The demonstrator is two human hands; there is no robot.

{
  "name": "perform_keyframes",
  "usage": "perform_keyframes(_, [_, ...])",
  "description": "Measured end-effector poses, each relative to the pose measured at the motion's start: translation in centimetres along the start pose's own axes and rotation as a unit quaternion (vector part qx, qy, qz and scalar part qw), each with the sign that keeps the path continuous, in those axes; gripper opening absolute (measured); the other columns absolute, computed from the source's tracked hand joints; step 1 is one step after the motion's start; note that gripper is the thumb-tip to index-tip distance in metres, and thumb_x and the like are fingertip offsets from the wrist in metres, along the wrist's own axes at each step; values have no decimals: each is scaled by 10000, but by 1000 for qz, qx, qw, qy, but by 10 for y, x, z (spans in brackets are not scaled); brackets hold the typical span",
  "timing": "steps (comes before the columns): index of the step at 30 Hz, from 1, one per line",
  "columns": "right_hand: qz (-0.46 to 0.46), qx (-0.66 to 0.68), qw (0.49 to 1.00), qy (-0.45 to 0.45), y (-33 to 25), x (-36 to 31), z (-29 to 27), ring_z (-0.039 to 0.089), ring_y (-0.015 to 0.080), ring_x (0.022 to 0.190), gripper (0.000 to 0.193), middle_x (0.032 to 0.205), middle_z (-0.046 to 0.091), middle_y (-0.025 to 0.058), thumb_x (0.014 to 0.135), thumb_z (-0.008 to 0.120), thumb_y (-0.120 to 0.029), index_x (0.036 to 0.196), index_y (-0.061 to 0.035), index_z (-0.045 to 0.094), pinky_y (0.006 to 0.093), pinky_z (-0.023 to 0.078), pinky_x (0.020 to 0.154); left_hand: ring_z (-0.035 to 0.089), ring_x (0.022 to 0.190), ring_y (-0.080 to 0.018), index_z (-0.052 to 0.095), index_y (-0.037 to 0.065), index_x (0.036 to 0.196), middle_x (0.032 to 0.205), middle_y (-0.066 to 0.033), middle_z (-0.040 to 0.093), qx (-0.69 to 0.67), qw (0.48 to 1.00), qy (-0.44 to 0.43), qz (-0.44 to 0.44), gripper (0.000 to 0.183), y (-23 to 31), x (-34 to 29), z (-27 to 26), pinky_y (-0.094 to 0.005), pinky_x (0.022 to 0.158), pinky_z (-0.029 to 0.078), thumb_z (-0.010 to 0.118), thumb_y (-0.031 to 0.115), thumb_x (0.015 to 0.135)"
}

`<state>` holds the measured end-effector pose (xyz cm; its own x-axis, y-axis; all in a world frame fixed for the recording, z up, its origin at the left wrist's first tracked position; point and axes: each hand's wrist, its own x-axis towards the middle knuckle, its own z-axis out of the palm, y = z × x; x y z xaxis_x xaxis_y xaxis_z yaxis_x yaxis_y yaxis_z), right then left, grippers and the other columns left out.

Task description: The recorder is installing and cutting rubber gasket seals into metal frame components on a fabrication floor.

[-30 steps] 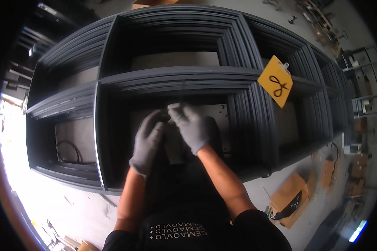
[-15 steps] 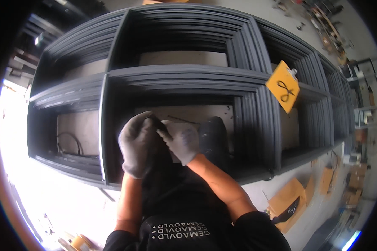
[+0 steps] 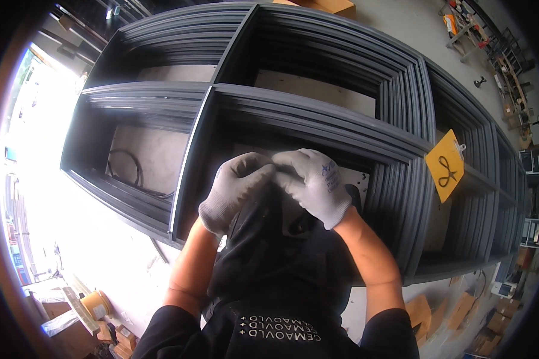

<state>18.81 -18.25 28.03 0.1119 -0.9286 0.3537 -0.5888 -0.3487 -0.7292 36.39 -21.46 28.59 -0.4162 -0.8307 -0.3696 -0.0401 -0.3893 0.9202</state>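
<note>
My left hand and my right hand, both in pale grey knit gloves, meet in front of my body. Their thumbs and fingers are curled and pressed together at the tips. Whatever is pinched there, if anything, is hidden by the gloves. Below and around them lies a large stack of dark grey metal frames, divided by crossbars into rectangular openings. My hands are over one of the near openings, and my dark-clothed legs show just under them.
A yellow clipboard with a black handwritten mark hangs on the frames at right. A black cable loop lies in the left opening. Cardboard boxes stand at lower right, with a yellow roll at lower left. Shelves line the far right.
My view has turned, so the frames now slant down toward the right. Both hands appear farther right, and their fingertips remain together. The right hand has turned, showing more of its back.
</note>
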Motion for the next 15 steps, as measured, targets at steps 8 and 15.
perform_keyframes(8, [-116, -131, 984, 31, 2, -3, -8, 608, 230, 680, 139, 706, 634, 37, 744, 722, -146, 834, -77, 642, 346, 453, 647, 557, 706, -73, 631, 36, 927, 790, 1, 624, -162, 985, -39, -51, 151, -5, 1, 10, -208, 670, 456, 630, 186, 914])
perform_keyframes(15, [-173, 80, 980, 54, -13, -16, -13, 602, 173, 644, 164, 741, 633, 29, 815, 678, -62, 963, -82, 611, 308, 481, 613, 593, 909, -167, 568, 23, 1049, 932, -62, 628, -433, 897, -81, -31, 227, -40, 35, -9, -312, 855, 486, 481, 219, 972])
